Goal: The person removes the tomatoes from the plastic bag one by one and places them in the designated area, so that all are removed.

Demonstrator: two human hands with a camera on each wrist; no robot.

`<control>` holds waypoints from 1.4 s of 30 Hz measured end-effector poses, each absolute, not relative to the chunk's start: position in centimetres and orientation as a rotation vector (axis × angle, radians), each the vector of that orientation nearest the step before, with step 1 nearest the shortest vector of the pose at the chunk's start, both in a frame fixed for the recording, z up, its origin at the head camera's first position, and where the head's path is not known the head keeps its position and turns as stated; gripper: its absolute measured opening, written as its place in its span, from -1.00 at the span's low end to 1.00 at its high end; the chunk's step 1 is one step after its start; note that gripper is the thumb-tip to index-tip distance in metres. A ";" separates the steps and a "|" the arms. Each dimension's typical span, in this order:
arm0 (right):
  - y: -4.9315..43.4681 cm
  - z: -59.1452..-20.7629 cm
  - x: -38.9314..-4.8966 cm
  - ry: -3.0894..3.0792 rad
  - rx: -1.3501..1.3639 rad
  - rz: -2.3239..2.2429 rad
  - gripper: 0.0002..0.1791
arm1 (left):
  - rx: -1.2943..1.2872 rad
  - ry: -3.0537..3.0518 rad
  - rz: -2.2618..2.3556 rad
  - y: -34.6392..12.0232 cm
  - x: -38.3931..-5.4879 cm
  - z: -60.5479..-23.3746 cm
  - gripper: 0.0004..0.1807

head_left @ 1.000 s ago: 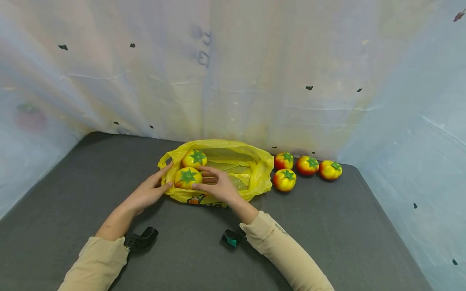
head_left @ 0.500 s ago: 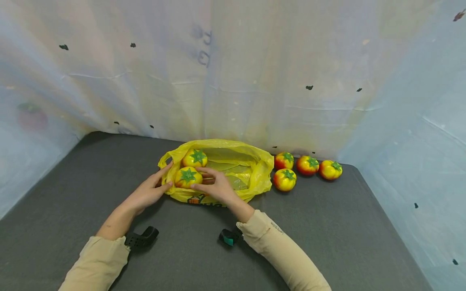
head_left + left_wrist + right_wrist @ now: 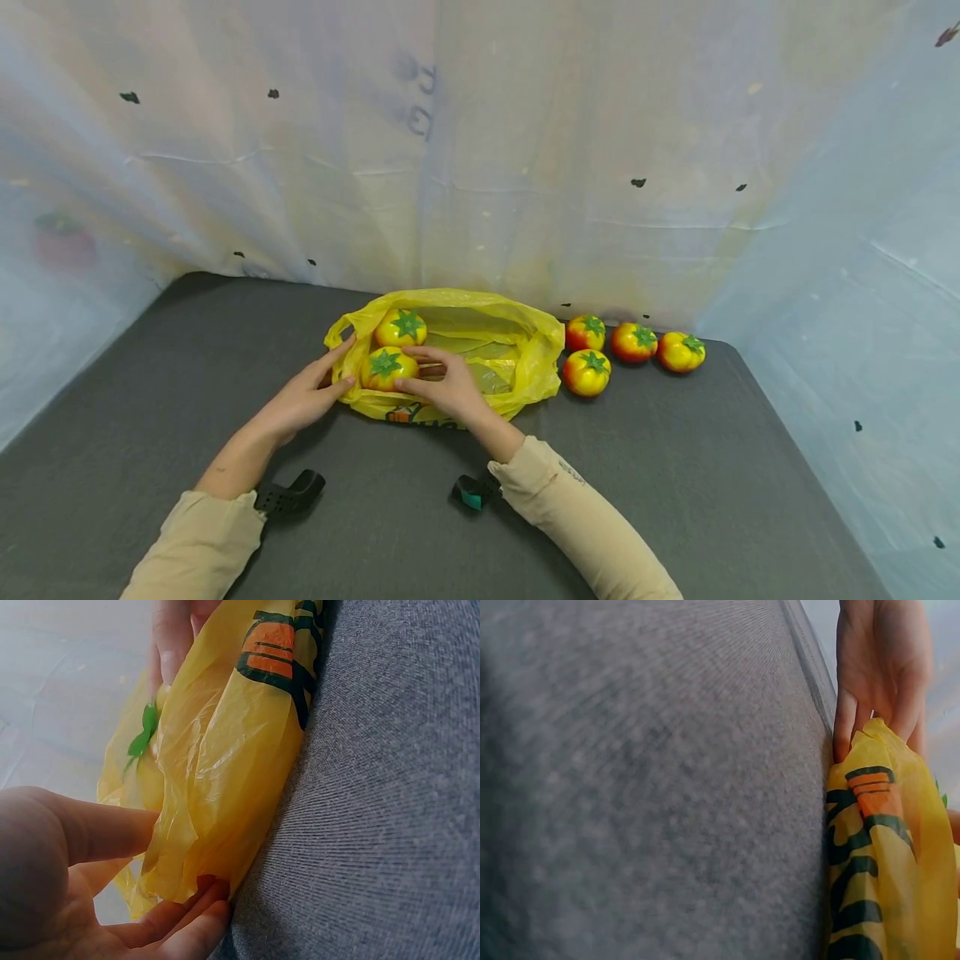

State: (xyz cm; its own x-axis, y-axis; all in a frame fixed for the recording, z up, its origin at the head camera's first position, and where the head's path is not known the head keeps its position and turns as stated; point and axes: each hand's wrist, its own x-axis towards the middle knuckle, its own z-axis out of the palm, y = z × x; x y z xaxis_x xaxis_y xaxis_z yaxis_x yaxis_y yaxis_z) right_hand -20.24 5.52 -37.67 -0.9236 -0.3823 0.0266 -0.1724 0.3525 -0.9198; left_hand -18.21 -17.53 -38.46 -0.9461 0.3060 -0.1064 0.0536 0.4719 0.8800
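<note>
The fingers of my right hand (image 3: 453, 387) were curved round the right side of the near fruit (image 3: 382, 370), parted only as wide as its flank. My left hand (image 3: 303, 403) gripped the left end of the bag (image 3: 542, 367), thumb at the rim and fingertips lower, by the tabletop (image 3: 375, 525). The near fruit sat inside the bag, between my two sets of fingers; the far fruit (image 3: 400, 329) lay just beyond it, also inside. My right hand reached leftward over the bag's near rim, my left slanted up from the left, palm inward. Right of my right fingers, past the bag, four fruits (image 3: 587, 372) rested on the tabletop.
</note>
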 end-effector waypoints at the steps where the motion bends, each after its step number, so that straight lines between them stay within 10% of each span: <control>1: 5.6 -37.7 -20.2 2.425 -0.504 -1.609 -0.50 | 0.311 2.471 1.467 -17.5 -18.2 -38.5 -0.26; 42: 10.0 -33.5 -17.6 2.240 -0.385 -1.903 -0.50 | 0.337 2.472 1.449 -17.8 -18.1 -38.5 -0.26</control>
